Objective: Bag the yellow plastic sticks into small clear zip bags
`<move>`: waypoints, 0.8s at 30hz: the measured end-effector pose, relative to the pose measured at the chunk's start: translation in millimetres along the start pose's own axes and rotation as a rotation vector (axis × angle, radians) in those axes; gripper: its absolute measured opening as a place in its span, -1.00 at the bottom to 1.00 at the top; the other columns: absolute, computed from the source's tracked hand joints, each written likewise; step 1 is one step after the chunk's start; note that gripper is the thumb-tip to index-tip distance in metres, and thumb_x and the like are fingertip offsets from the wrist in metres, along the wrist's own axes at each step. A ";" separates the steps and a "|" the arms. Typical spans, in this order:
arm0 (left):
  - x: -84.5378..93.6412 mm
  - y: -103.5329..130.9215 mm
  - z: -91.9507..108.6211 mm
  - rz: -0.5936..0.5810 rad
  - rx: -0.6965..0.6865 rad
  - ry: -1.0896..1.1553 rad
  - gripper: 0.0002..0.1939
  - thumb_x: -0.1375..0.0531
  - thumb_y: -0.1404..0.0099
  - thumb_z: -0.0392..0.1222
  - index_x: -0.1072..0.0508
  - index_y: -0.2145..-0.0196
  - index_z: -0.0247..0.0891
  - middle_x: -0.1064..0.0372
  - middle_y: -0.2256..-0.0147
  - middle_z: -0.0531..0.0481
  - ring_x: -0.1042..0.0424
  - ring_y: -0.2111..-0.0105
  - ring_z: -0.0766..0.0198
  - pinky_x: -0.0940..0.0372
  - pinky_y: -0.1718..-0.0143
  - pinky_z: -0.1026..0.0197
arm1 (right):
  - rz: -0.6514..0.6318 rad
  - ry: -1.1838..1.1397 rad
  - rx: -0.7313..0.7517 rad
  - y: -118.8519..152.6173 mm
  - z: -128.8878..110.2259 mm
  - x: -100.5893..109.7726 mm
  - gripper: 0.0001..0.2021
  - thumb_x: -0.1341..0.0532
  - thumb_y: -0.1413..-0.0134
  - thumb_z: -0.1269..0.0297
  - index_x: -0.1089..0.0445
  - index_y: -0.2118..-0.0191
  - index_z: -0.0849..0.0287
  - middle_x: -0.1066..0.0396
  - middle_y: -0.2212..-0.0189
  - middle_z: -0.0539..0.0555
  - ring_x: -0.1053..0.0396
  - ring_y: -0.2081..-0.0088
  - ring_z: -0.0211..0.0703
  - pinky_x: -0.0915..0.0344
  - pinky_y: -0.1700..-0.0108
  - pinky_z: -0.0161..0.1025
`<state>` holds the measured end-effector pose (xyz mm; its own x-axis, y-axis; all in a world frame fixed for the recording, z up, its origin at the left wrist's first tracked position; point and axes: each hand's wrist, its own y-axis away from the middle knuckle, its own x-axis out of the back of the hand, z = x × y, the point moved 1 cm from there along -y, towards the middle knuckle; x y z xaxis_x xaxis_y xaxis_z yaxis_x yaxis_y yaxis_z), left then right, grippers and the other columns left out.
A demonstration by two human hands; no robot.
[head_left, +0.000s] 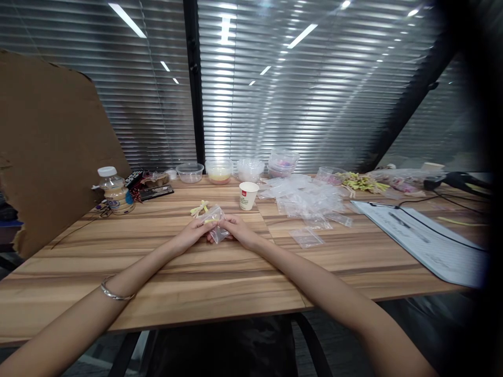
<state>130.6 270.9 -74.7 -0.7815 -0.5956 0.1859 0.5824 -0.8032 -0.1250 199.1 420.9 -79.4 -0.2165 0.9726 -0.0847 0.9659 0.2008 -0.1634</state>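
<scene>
Wood-grain tabletop runs from the near edge toward slatted blinds. Both forearms reach out from that near edge and meet mid-table, where the left hand and right hand pinch a small clear bag between them, fingers closed on its opposite sides. Its long axis lies roughly left to right, equally close to both hands. Just beyond lie yellow strips, then a paper cup
</scene>
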 end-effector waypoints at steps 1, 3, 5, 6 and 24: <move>-0.4 0.1 0.0 -0.005 -0.016 0.012 -0.65 -0.12 -0.23 0.06 -0.41 0.27 -0.32 -0.32 0.51 0.03 -0.25 0.50 0.31 -0.18 0.40 0.26 | 0.005 -0.007 0.009 -0.1 -0.1 0.2 -0.65 -0.16 -0.06 0.01 -0.39 0.33 0.26 -0.47 0.44 0.09 -0.38 0.43 -0.22 -0.13 0.45 -0.36; -1.5 -0.7 -1.3 -0.032 -0.036 0.067 -0.64 -0.10 -0.26 0.07 -0.42 0.26 -0.31 -0.34 0.50 0.00 -0.28 0.49 0.30 -0.20 0.37 0.24 | 0.028 -0.009 0.035 -0.7 0.8 1.3 -0.66 -0.16 -0.07 0.00 -0.36 0.33 0.24 -0.44 0.50 0.05 -0.28 0.54 -0.30 -0.01 0.53 -0.38; -2.4 -2.4 -4.1 -0.073 -0.042 0.137 -0.61 -0.06 -0.28 0.09 -0.43 0.34 -0.33 -0.36 0.49 -0.05 -0.31 0.46 0.27 -0.22 0.33 0.22 | 0.070 0.000 0.063 -1.8 2.9 3.3 -0.67 -0.16 -0.07 0.00 -0.33 0.36 0.24 -0.38 0.56 0.01 -0.15 0.60 -0.37 0.05 0.56 -0.38; -2.4 -3.5 -5.8 -0.084 -0.042 0.167 -0.59 -0.05 -0.29 0.10 -0.43 0.38 -0.33 -0.37 0.48 -0.07 -0.31 0.46 0.27 -0.22 0.33 0.22 | 0.087 -0.002 0.076 -2.4 4.1 4.2 -0.67 -0.16 -0.07 0.01 -0.32 0.38 0.24 -0.35 0.57 0.00 -0.12 0.60 -0.38 0.04 0.55 -0.38; 17.4 -11.2 -20.4 0.259 -0.004 0.098 -0.63 -0.11 -0.22 0.08 -0.40 0.45 -0.33 -0.30 0.59 0.01 -0.29 0.52 0.30 -0.17 0.44 0.28 | 0.242 0.010 0.130 -5.7 7.1 10.4 -0.77 -0.20 -0.01 0.13 -0.24 0.33 0.18 -0.21 0.63 -0.10 -0.18 0.53 -0.33 -0.10 0.42 -0.35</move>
<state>105.9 269.3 -89.9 -0.6247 -0.7792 0.0518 0.7650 -0.6239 -0.1599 190.4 429.0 -86.4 0.0204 0.9917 -0.1267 0.9630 -0.0536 -0.2643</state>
